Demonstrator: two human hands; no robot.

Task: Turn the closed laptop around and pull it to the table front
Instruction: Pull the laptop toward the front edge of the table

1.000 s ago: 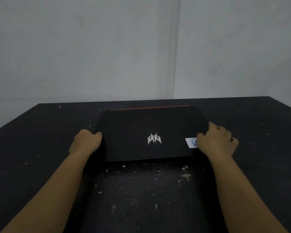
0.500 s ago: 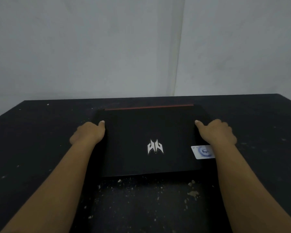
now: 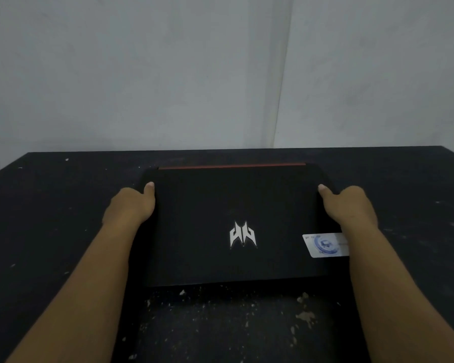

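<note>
A closed black laptop lies flat in the middle of the black table. Its lid shows a silver logo and a white and blue sticker near the right side. A red strip runs along its far edge. My left hand grips the laptop's left edge, thumb on top of the lid. My right hand grips the right edge the same way, and my forearm covers part of the sticker. The fingers under both edges are hidden.
Pale flecks and chipped spots mark the table surface in front of the laptop. A grey wall rises right behind the table's far edge. The table's left and right back corners are in view.
Both hands have slid from the laptop's near corners toward its far end along the side edges. The laptop sits larger and lower in view, with its near edge closer to me.
</note>
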